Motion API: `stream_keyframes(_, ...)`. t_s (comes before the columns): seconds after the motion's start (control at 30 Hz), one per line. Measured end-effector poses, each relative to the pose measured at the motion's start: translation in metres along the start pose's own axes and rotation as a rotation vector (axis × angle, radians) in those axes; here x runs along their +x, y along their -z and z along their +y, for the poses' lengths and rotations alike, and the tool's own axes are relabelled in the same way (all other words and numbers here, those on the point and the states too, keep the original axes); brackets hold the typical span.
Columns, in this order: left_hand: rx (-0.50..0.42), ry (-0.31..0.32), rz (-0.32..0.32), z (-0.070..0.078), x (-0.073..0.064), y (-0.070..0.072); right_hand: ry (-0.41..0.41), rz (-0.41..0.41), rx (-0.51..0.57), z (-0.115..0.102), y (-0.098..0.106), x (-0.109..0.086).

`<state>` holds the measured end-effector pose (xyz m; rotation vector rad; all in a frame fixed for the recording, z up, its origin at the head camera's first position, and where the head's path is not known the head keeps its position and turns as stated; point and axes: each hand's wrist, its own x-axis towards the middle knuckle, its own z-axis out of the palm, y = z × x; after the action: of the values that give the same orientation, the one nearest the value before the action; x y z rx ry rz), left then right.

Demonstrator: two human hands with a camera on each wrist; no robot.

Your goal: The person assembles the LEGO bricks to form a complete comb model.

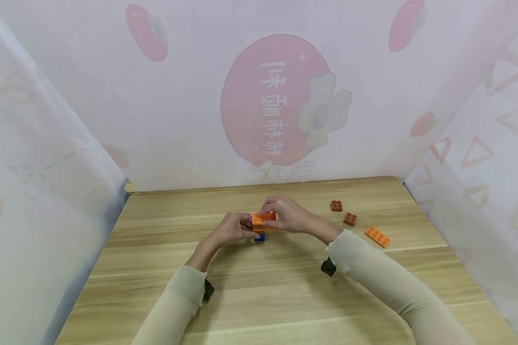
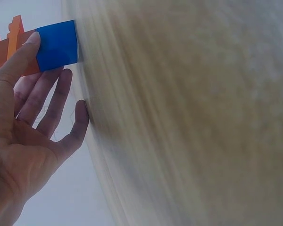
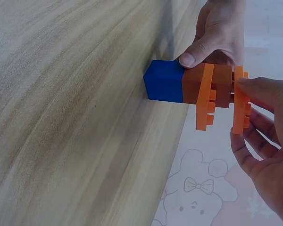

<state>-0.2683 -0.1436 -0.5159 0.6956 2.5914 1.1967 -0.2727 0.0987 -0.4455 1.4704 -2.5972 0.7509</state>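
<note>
A small tower of toy building bricks stands on the table near its back middle. In the right wrist view its base is a blue brick [image 3: 164, 81], topped by a brown brick [image 3: 192, 87], a thin orange brick [image 3: 204, 99] jutting to one side, and another brown brick [image 3: 222, 89]. My left hand [image 1: 230, 229] grips the tower low down, thumb over the seam between blue and brown. With thumb and fingers, my right hand [image 1: 289, 214] pinches a second thin orange brick [image 3: 238, 106] at the tower's top; a narrow gap with studs shows beneath it.
Right of the hands lie two loose brown bricks, one farther back [image 1: 336, 206] and one nearer [image 1: 350, 219], plus a thin orange brick [image 1: 377, 237]. The wooden table [image 1: 259, 297] ends at a printed cloth [image 1: 190, 143] behind, with cloth on both sides.
</note>
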Motion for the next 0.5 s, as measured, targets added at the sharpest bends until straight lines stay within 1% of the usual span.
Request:
stream_keyframes(0.23, -0.01, 0.012, -0.002, 0.0007, -0.0004, -0.0005, -0.024, -0.016, 0.006, -0.0004, 0.0004, 0.0016)
stream_keyframes(0.37, -0.018, 0.008, -0.005, 0.0011, -0.0011, 0.0, -0.045, -0.038, 0.005, 0.0004, 0.0002, 0.0031)
stream_keyframes(0.5, -0.006, 0.002, -0.002, -0.0005, -0.0001, 0.0005, -0.057, -0.06, 0.009, 0.0007, 0.0015, 0.0055)
